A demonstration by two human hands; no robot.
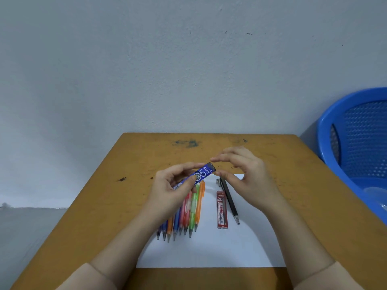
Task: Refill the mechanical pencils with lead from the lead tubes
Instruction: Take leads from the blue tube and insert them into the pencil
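The left hand (pixel 171 185) grips the blue lead tube (pixel 199 174) above the pencils (pixel 184 214), its capped end slanting up-right toward the right hand (pixel 243 172), whose loosely open fingers hover just beside it
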